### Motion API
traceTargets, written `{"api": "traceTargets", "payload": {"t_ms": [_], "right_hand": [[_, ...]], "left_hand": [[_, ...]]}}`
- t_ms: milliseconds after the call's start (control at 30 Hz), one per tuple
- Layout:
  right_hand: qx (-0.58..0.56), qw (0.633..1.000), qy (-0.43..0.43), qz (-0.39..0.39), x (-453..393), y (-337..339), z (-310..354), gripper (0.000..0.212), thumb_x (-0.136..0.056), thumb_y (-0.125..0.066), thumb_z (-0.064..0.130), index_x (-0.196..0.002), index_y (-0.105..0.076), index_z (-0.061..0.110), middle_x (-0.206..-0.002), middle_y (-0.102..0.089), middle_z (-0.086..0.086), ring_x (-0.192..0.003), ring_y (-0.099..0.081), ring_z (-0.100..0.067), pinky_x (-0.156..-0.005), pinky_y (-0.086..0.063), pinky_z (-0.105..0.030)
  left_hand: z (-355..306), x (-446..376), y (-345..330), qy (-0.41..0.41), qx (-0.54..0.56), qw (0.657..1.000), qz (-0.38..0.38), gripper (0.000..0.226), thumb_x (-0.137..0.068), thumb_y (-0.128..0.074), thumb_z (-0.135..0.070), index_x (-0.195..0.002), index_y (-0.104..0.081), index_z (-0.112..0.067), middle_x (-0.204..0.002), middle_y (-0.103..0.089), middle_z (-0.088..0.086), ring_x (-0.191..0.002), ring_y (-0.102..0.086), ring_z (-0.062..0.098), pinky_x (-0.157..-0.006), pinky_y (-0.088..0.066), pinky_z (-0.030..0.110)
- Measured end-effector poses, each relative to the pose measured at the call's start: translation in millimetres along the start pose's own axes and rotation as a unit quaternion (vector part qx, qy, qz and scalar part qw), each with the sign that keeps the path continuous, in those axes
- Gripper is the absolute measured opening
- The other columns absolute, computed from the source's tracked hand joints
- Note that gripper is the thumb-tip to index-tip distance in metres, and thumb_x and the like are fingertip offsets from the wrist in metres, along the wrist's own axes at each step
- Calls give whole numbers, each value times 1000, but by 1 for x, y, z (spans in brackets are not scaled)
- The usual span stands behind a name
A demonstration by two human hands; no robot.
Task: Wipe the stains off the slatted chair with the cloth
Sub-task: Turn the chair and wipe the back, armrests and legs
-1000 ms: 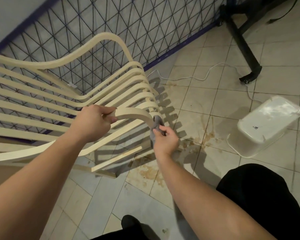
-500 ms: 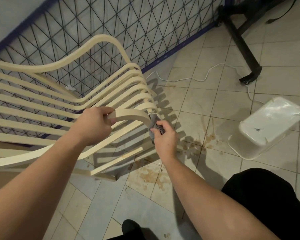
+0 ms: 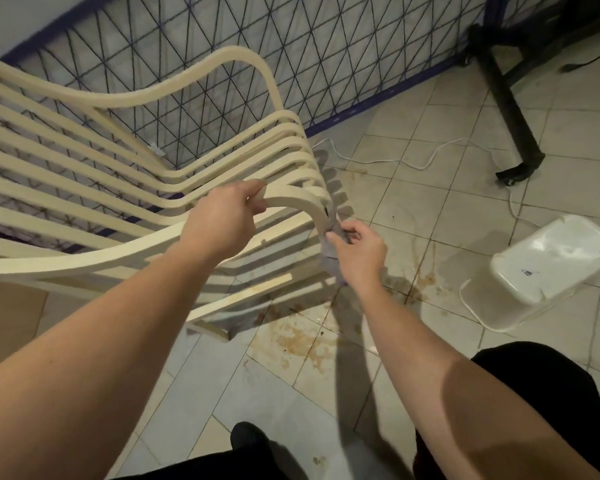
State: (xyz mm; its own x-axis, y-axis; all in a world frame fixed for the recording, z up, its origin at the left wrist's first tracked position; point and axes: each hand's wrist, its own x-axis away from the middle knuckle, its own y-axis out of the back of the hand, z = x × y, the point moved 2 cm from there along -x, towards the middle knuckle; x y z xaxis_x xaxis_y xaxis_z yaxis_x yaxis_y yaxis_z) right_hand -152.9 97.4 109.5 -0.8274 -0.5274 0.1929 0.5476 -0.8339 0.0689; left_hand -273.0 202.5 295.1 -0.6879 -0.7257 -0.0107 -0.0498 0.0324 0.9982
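Note:
A cream slatted chair [image 3: 84,188] fills the left of the head view, its slats curving down at the front edge. My left hand [image 3: 222,223] grips the nearest armrest slat where it bends down. My right hand [image 3: 359,252] holds a small grey cloth [image 3: 329,252] pressed against the lower part of that same bent slat. Most of the cloth is hidden behind my fingers and the slat.
Brown stains [image 3: 302,337] mark the tiled floor under the chair's front. A white plastic tub [image 3: 548,268] lies tipped at the right, with a white cable [image 3: 413,161] trailing past it. A black stand leg [image 3: 510,102] and a blue wire fence [image 3: 222,46] stand behind.
My right hand and the cloth slid up along the bent slat's front. My left hand kept its grip on the armrest slat.

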Motion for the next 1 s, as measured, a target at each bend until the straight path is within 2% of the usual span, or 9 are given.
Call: {"api": "traceTargets", "payload": {"t_ms": [67, 133, 267, 400, 467, 600, 700, 800, 1000], "right_hand": [[7, 998, -55, -22, 1, 9, -22, 21, -86, -76, 20, -105, -72, 13, -90, -69, 11, -75, -58, 9, -75, -51, -10], [21, 997, -67, -28, 7, 15, -38, 18, -90, -71, 21, -107, -70, 15, -86, -66, 15, -75, -57, 9, -72, -51, -13], [96, 993, -41, 56, 22, 12, -62, 24, -97, -60, 27, -119, -64, 17, -101, -68, 2, -91, -64, -13, -71, -45, -17], [187, 972, -10, 141, 32, 7, -74, 30, -102, -48, 38, -127, -57, 26, -112, -66, 5, -99, -63, -16, -78, -52, -28], [219, 962, -1, 163, 37, 3, -78, 30, -102, -47, 39, -128, -56, 26, -115, -63, 6, -99, -61, -16, -72, -48, -23], [264, 934, 18, 241, 54, -25, -85, 26, -98, -58, 27, -124, -60, 26, -106, -64, 6, -94, -62, -14, -71, -42, -18], [314, 887, 61, 334, 76, -60, -89, 32, -92, -64, 14, -119, -67, 29, -103, -66, 6, -93, -61, -11, -77, -41, -8], [333, 837, 153, 407, 97, -99, -90, 40, -93, -60, 7, -123, -69, 33, -115, -69, 7, -108, -60, -8, -96, -38, -7], [420, 787, 289, 346, 87, -218, -67, 47, -93, -52, 11, -135, -58, 31, -126, -68, 3, -113, -64, -20, -99, -51, -36]], "left_hand": [[1, -10, -1, -17, -6, 1000, -2, 10, -105, -50, -24, -97, -57, -21, -92, -62, -5, -86, -59, 28, -68, -50, 43], [-1, -20, -1, -24, 0, 1000, 6, 13, -105, -50, -28, -110, -60, -22, -101, -65, -2, -89, -59, 28, -73, -51, 43], [10, -20, 0, -55, 109, 991, -50, 42, -101, -59, -30, -142, -53, -30, -137, -61, -4, -119, -58, 18, -98, -48, 34], [49, 44, -21, -128, 183, 952, -208, 28, -96, -58, -12, -123, -66, -13, -123, -65, 0, -116, -55, 12, -104, -40, 20], [76, 84, -54, -116, 185, 956, -194, 29, -88, -50, -8, -110, -68, -9, -112, -66, 2, -107, -56, 16, -99, -44, 24], [152, 133, -133, 80, 154, 985, -18, 24, -88, -54, -10, -108, -65, -17, -109, -65, 0, -104, -57, 19, -92, -51, 39], [209, 154, -170, 278, 134, 940, 145, 42, -94, -55, -15, -135, -56, -18, -140, -52, 8, -126, -52, 31, -105, -44, 40], [244, 168, -193, 356, 132, 886, 266, 58, -94, -54, -21, -150, -40, -18, -153, -39, 11, -136, -44, 35, -112, -40, 46], [289, 160, -215, 450, 293, 828, 165, 58, -100, -53, -23, -153, -36, -8, -151, -47, 15, -136, -47, 35, -106, -40, 36]]}}
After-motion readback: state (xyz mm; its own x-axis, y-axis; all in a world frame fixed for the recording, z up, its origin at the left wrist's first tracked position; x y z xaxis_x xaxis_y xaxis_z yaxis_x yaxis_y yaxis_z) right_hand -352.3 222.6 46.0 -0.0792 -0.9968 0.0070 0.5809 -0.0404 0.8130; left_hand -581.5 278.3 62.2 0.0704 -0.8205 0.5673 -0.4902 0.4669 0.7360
